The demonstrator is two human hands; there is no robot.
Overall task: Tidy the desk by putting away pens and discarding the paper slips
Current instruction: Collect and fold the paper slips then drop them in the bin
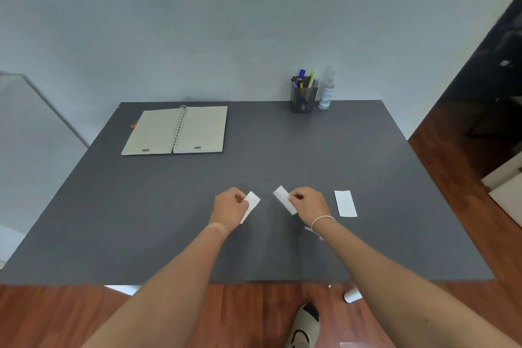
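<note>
My left hand [229,208] pinches a white paper slip [252,204] just above the grey desk [169,206], near its front middle. My right hand [308,202] pinches a second white slip [283,198] a short way to the right; the two slips are apart. A third white slip [345,203] lies flat on the desk, right of my right hand. At the back right stands a dark pen holder [302,99] with several pens [306,79] upright in it. No loose pens show on the desk.
An open spiral notebook [176,130] lies at the back left. A clear spray bottle [326,90] stands right of the pen holder. The wall runs behind the desk. Wooden floor, a shoe [305,325] and a white desk leg [351,295] show below the front edge.
</note>
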